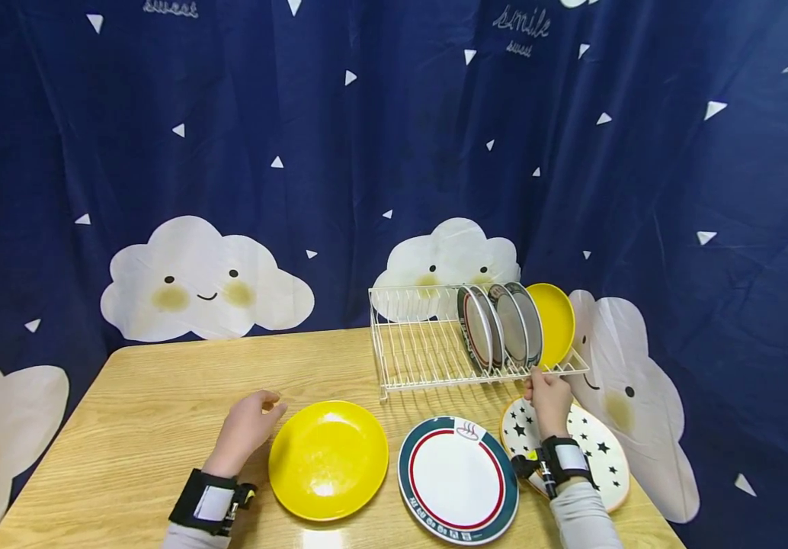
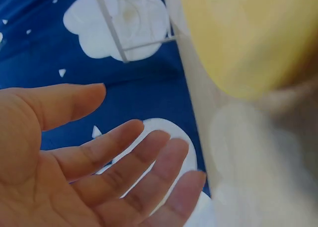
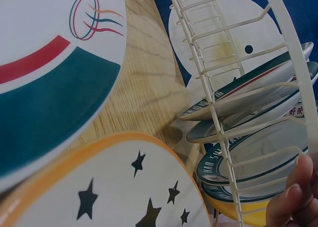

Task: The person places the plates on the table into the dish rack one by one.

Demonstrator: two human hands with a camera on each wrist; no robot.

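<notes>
A white wire dish rack (image 1: 411, 383) stands at the table's back right, with several green-rimmed plates (image 1: 478, 328) and a yellow plate (image 1: 550, 324) upright in its right part. My right hand (image 1: 550, 398) is at the rack's front rail, below the yellow plate. Its curled fingers (image 3: 293, 192) pinch the rail in the right wrist view. My left hand (image 1: 248, 425) hovers beside another yellow plate (image 1: 328, 460) lying on the table. In the left wrist view its fingers (image 2: 117, 175) are spread and loosely bent, with nothing in them.
A white plate with a green rim and red ring (image 1: 458, 480) lies in front of the rack. To its right, partly under my right forearm, is a white star-patterned plate (image 1: 603, 450) with an orange edge. A dark blue curtain (image 1: 298, 191) hangs behind the wooden table (image 1: 161, 381).
</notes>
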